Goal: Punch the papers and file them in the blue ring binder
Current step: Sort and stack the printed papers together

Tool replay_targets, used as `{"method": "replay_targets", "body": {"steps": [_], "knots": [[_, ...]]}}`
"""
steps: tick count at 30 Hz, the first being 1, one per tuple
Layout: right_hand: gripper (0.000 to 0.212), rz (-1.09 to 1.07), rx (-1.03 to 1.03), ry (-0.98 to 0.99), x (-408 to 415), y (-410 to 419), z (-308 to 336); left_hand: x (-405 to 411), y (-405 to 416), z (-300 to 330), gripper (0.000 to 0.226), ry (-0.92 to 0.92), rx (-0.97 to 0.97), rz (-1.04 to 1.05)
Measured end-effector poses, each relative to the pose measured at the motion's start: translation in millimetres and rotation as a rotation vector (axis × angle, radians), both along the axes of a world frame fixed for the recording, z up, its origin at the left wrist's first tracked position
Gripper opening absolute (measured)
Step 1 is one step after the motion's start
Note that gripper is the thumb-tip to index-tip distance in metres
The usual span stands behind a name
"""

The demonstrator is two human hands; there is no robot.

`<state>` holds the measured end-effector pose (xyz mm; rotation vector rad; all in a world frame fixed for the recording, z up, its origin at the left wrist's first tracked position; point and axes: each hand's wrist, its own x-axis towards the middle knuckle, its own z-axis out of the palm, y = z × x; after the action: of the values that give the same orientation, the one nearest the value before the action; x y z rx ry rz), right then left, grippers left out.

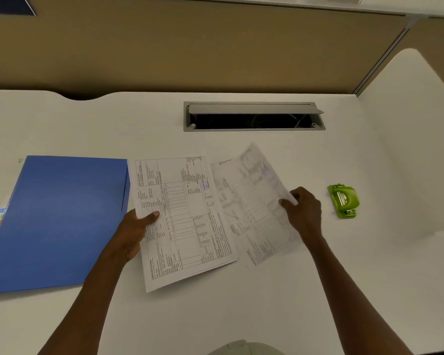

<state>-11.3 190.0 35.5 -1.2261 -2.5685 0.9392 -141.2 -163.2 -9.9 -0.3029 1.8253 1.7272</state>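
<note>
**Sorting the sheets before punching**

The left hand (136, 226) pinches the left edge of one printed sheet (182, 216), thumb on top and fingers curled beneath. The right hand (304, 211) grips the right edge of a second sheet (254, 201), fingers clamped on the paper; this one is blurred, apparently mid-lift, and lies at three o'clock of the first, the two edges meeting or slightly overlapping.

The closed blue binder (59, 221) lies flat on the desk (241, 303) at nine o'clock of the papers, its edge just beside the left sheet. The green punch (344, 201) sits at three o'clock of the right hand, near but apart from it.

By my reading the step is gathering the papers; nothing looks punched and the binder is unopened. Next, the sheets need squaring into one stack, edges aligned, then one edge fed into the punch.

Both sheets carry tables and small print, too fine to read. No brand shows on the punch or binder.
</note>
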Motion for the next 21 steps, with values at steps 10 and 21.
{"method": "replay_targets", "body": {"steps": [10,21], "knots": [[0.012,-0.035,-0.167,0.534,8.4,-23.8,112.5,-2.3,12.9,2.6,0.039,0.0,0.032,-0.008],[0.024,0.045,-0.308,0.16,1.6,-66.6,18.5,1.6,43.2,22.7,0.021,0.041,0.11,-0.141]]}}
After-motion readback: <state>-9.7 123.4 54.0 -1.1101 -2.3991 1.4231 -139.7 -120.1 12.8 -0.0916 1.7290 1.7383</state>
